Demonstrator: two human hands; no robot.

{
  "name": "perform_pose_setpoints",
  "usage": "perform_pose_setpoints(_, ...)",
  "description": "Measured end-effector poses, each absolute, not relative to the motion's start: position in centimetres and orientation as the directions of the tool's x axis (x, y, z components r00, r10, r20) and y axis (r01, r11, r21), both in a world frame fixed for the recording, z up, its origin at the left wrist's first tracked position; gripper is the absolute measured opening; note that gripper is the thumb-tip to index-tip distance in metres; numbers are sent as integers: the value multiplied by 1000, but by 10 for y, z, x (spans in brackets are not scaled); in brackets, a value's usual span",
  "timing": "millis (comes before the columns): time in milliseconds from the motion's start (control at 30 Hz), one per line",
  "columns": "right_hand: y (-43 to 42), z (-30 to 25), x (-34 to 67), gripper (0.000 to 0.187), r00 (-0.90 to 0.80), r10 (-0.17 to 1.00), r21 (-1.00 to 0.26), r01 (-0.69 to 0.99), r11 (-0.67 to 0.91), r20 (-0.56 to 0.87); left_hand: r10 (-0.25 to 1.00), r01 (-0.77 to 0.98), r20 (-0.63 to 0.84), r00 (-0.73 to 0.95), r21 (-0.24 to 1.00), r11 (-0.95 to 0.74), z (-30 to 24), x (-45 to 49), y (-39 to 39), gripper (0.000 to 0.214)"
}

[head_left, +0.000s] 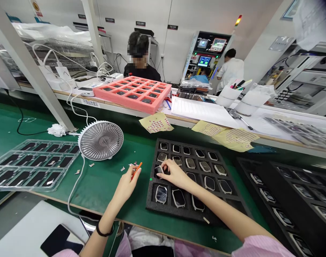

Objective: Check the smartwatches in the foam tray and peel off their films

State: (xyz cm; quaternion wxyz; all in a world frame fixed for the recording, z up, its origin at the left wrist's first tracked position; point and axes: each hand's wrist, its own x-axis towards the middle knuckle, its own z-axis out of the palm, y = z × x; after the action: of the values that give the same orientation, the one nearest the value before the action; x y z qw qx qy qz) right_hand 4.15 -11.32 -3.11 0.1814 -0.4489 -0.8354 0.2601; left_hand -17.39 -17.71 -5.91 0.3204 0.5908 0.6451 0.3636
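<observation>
My left hand [128,184] is closed round a thin orange stick [137,169], its tip up and to the right, just left of a black foam tray [152,201]. My right hand [173,173] reaches into the left side of that tray, fingers pinched on a small watch case [159,170] in one pocket. The tray's other pockets hold several watch cases, such as one [161,193] in the front row.
A small white fan [100,140] stands on the green mat, its cable trailing toward me. A clear plastic tray [31,164] lies at left, more black trays [289,192] at right. A pink tray [133,92], papers and cups sit on the shelf behind. Two people work beyond.
</observation>
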Motion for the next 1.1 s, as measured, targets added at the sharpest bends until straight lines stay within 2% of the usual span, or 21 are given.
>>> perform_pose_setpoints(100,-117,-31,35,13,-519,850,-814,455,361,87,1000,367,2,13,930,-6,-49,-158,-186,35)
perform_pose_setpoints(200,-124,-25,29,20,-494,869,-990,127,64,-7,979,140,-86,184,988,61,-38,-142,-193,37)
perform_pose_setpoints(300,-131,-15,26,28,-496,859,-947,-199,-252,-124,945,-4,-140,295,989,147,-30,-128,-196,41)
perform_pose_setpoints(367,-135,-10,23,30,-486,859,-889,-306,-340,-161,941,-46,-137,309,986,159,-28,-122,-195,44)
perform_pose_setpoints(467,-139,-7,21,30,-472,867,-872,-345,-348,-160,947,-51,-118,300,989,139,-26,-120,-194,44)
perform_pose_setpoints(633,-142,-2,18,32,-435,894,-920,-297,-255,-107,952,-32,-77,295,995,90,-20,-121,-194,44)
perform_pose_setpoints(867,-153,-4,10,38,-426,878,-742,-513,-432,-216,962,-112,-9,274,993,41,-18,-116,-197,45)
perform_pose_setpoints(1100,-154,-5,9,40,-437,861,-714,-513,-476,-260,952,-257,-15,306,961,98,-35,-112,-198,44)
